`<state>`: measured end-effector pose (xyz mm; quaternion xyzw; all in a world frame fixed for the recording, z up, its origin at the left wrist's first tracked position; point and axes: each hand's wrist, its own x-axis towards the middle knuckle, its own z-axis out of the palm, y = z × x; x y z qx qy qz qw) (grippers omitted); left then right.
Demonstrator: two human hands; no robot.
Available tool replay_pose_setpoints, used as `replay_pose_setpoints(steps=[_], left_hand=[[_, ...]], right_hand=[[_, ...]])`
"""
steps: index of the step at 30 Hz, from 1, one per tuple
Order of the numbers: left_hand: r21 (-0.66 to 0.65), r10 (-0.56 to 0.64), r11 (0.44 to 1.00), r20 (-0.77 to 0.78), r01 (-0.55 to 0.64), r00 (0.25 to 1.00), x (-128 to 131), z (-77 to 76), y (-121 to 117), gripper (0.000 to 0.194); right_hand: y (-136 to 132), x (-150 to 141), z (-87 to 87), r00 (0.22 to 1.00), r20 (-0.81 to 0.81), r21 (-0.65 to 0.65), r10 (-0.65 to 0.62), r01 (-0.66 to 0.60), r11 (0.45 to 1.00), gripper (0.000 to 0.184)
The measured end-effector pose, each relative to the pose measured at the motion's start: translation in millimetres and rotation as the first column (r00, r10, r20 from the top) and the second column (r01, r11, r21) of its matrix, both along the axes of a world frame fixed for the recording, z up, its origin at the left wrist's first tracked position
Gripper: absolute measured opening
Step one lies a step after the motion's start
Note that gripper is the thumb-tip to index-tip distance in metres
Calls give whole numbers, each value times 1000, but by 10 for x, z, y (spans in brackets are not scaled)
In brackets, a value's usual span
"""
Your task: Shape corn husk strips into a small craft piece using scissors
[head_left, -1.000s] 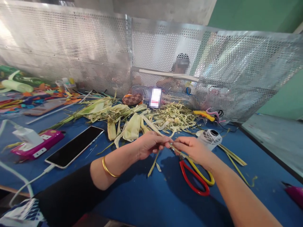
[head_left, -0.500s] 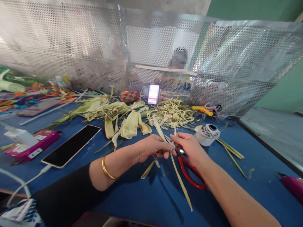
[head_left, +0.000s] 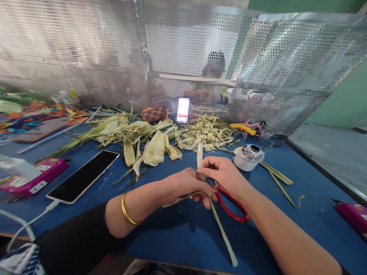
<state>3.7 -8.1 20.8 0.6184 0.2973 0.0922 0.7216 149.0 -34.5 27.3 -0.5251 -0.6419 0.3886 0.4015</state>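
Note:
Close together at the centre, my left hand (head_left: 186, 185) and my right hand (head_left: 225, 173) both pinch pale, dry corn husk strips. The lower strip (head_left: 222, 229) hangs from the fingertips of my left hand toward the table's front. A wider husk end (head_left: 200, 156) stands up by my right fingertips, and a thin piece sticks out left beneath my left palm. Where the strips cross is hidden by the fingers. Red-handled scissors (head_left: 233, 206) lie under and beside my right hand, their blades mostly covered. A spool of white thread (head_left: 249, 157) stands just beyond that hand.
Husk leaves (head_left: 155, 149) and a heap of shredded husk (head_left: 209, 133) lie behind my hands. A phone (head_left: 83, 176) with a cable and a magenta power strip (head_left: 43, 177) are at left. A perforated metal screen (head_left: 183, 46) closes the back, with people behind it.
My right hand has shifted its fingers left onto the upright husk end, which now points straighter up. My left hand has turned slightly, and the hanging strip has swung a little. The view tilted slightly.

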Motion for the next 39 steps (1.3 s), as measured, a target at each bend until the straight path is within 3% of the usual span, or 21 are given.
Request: replay_pose_setpoints(steps=[5,11,17,20,22,24,26,28,30,34,37,39], left_hand=[[-39,-58,998,-15,57,998,-16,8,17,24],[-92,-122,988,2,122,993,-17,-21,23,26],[-130,-67,989,7,67,998,-19,-23,31,34],[-158,57,986,39,-50,998,-21,3,54,43],[-169,132,978,47,-122,990,-25,18,81,43],[-177,200,966,54,-188,978,-29,23,110,38],[-179,261,953,64,-246,963,-32,21,133,32],[-178,299,942,67,-283,952,-33,16,140,28],[-174,305,941,60,-291,950,-32,15,134,26],[-154,288,949,69,-275,955,-25,17,111,18],[-160,299,945,78,-284,951,-23,5,118,16],[-198,331,929,71,-312,941,-27,2,134,17]], right_hand=[[16,0,-50,992,-98,26,-85,88,996,22],[11,-16,-96,985,-85,81,-151,158,984,22],[67,57,-97,979,113,176,-172,151,973,19],[86,163,-27,921,242,347,-305,211,914,18],[85,237,34,833,305,451,-461,300,841,24],[82,291,83,728,402,447,-556,374,813,40],[87,313,101,724,476,300,-499,400,866,53],[99,297,82,838,419,104,-349,338,936,55],[110,258,34,936,259,-2,-240,249,969,48],[137,206,-93,959,74,33,-274,272,962,36],[159,225,-146,917,226,108,-328,311,944,41],[151,240,-130,825,385,284,-415,322,903,42]])
